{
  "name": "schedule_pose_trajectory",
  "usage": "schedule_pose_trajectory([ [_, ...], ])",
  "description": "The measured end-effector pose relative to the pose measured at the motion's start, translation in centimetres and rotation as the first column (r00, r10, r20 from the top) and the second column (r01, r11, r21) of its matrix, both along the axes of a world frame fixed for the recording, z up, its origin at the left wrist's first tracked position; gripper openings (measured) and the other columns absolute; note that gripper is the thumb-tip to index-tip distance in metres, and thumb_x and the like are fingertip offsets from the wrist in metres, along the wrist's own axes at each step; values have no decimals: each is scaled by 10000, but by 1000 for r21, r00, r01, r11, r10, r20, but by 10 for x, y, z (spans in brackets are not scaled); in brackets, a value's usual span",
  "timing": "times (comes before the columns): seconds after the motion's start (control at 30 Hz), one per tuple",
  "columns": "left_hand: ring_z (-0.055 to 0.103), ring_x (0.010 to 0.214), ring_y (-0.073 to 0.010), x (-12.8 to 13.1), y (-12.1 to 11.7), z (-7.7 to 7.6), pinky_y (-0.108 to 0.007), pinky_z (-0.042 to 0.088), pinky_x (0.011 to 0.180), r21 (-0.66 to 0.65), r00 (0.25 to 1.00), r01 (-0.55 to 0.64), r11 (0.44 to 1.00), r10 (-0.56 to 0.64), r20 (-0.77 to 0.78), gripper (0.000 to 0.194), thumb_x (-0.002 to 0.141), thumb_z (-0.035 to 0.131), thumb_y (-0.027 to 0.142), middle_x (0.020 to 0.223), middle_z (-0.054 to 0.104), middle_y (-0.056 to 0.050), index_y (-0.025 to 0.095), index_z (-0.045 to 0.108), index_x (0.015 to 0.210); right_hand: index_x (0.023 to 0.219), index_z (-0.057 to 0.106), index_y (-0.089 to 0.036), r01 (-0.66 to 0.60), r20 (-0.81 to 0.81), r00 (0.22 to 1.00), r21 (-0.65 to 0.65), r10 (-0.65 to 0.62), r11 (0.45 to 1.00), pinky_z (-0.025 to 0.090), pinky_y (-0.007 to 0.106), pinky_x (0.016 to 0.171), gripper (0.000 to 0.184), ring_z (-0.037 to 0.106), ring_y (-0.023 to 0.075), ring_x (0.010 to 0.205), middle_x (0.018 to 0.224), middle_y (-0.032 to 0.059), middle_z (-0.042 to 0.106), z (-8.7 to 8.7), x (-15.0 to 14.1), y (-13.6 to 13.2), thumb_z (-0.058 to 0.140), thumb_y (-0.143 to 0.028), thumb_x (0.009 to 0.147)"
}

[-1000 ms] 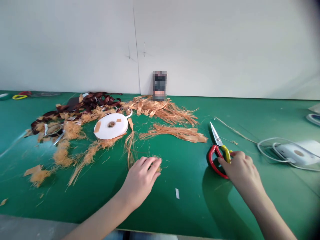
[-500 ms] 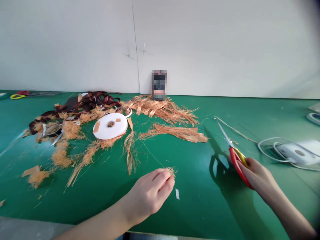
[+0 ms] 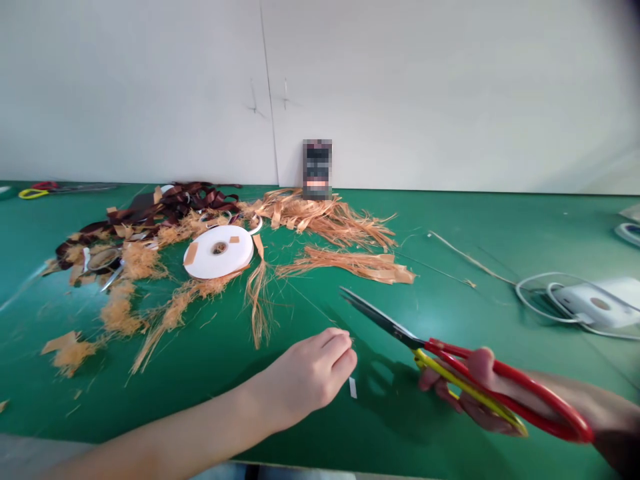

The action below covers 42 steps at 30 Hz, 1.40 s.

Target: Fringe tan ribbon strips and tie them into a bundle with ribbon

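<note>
The right hand grips a pair of scissors by their red and yellow handles, with the fingers closed around them and the thumb against the red one. The scissors are above the green table, blades slanting toward the far left, their tips a little parted and just beyond the left hand. Hold the handles firmly and let the pivot, not the wrist, govern the blades.

The left hand is low over the table, fingers drawn together in a narrow pinch; what they hold, if anything, cannot be told. A thin strand runs toward them from the far side; whether it is gripped is unclear. Blades and fingertips are apart: maintain that gap, and close the blades only with the fingers clear of their line. A white strip lies just beside the left hand.

Farther off lie a frayed tan bundle and a white spool. Guide loose fibres clear of the pivot, since they could snag there. Beyond them, near the wall, are heaped brown ribbons and a second pair of scissors.
</note>
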<state>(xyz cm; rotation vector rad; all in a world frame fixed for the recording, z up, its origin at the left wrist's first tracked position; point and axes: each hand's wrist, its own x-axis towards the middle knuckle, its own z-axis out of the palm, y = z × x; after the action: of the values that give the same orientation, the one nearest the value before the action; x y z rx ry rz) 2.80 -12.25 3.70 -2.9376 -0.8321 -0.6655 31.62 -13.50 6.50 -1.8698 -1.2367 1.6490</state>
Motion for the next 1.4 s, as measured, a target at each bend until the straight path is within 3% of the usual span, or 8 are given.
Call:
schedule_pose_trajectory([
  [0.07, 611, 1053, -195, -1, 0, 1, -285, 528, 923, -42, 1000, 20, 999, -20, -14, 194, 888, 413, 10, 978, 647, -119, 96, 559, 982, 684, 757, -168, -300, -277, 932, -239, 232, 923, 427, 220, 491, 486, 541, 107, 485, 700, 91, 658, 14, 0, 16, 687, -637, 577],
  [0.17, 614, 992, -198, -3, 2, 3, -288, 545, 849, -99, 998, 35, 994, -40, -49, 182, 880, 429, 13, 957, 631, -108, 110, 555, 969, 768, 760, -140, -379, -377, 888, -280, 262, 882, 431, 196, 509, 445, 554, 105, 518, 670, 71, 648, 24, 0, 38, 735, -546, 586],
  [0.5, 576, 824, -185, -4, 6, 9, -272, 534, 689, -155, 982, 39, 987, -67, -179, 184, 881, 413, 22, 873, 598, -84, 117, 571, 871, 922, 739, -103, -403, -320, 894, -268, 314, 875, 387, 128, 409, 337, 556, 61, 428, 675, 54, 675, 19, -16, 54, 678, -380, 740],
  [0.93, 611, 820, -200, 7, 6, 6, -280, 539, 706, -88, 973, 140, 986, -154, -173, 131, 835, 476, 33, 897, 633, -105, 102, 586, 853, 725, 708, -116, -456, -308, 874, -253, 375, 853, 262, 124, 378, 298, 430, 18, 394, 539, -25, 555, 35, -51, 70, 758, -393, 628],
  [1.07, 604, 786, -196, 8, 5, 7, -282, 536, 670, -84, 968, 152, 985, -165, -187, 137, 826, 472, 17, 855, 619, -90, 105, 575, 842, 656, 648, -112, -456, -246, 880, -202, 406, 867, 205, 125, 380, 300, 379, 17, 387, 437, -66, 471, 41, -61, 69, 682, -405, 710],
  [1.2, 599, 796, -196, 9, 5, 8, -279, 526, 669, -44, 969, 164, 986, -169, -182, 147, 824, 467, 1, 836, 610, -85, 99, 576, 832, 596, 514, -147, -546, -308, 815, -127, 490, 828, 136, 135, 396, 438, 253, -3, 400, 463, -110, 341, 41, -69, 72, 606, -554, 730],
  [1.3, 586, 762, -184, 9, 5, 8, -275, 516, 660, -12, 970, 168, 986, -167, -176, 139, 828, 477, 13, 811, 606, -79, 105, 580, 809, 622, 394, -192, -720, -376, 671, -125, 639, 683, 146, 148, 378, 489, 235, 11, 405, 496, -125, 259, 33, -67, 80, 555, -637, 746],
  [1.4, 574, 741, -166, 6, 2, 11, -274, 505, 671, 23, 977, 170, 985, -166, -132, 154, 863, 468, 56, 795, 617, -69, 120, 595, 802, 685, 373, -201, -726, -350, 663, -83, 662, 683, 177, 162, 393, 481, 248, 25, 434, 534, -115, 282, 24, -56, 85, 545, -639, 779],
])
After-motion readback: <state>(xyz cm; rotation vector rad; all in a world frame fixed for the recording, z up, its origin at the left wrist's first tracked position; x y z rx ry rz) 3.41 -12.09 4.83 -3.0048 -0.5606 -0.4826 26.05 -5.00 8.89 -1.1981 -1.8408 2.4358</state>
